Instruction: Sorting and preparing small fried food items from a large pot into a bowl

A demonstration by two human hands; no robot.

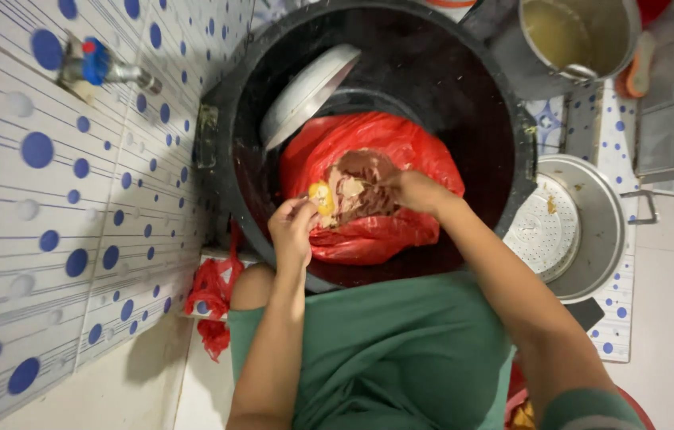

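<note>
Dotted wall tiles, both hands' fingers pinching red bag (369, 231) rim, contents unclear, black bin (464, 87).

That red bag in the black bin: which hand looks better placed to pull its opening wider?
Probably the right hand: it lies on the red bag at its opening, while the left hand is closed around something yellow at the edge.

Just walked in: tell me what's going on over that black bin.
A person in green leans over a large black bin lined with a red plastic bag. Both hands are at the bag's opening: the left hand pinches its edge beside a yellow scrap, and the right hand grips the opposite edge. Brownish food waste shows inside. A white plate leans against the bin's inner wall. A perforated metal steamer tray lies beside the bin, with a metal pot above it.
</note>
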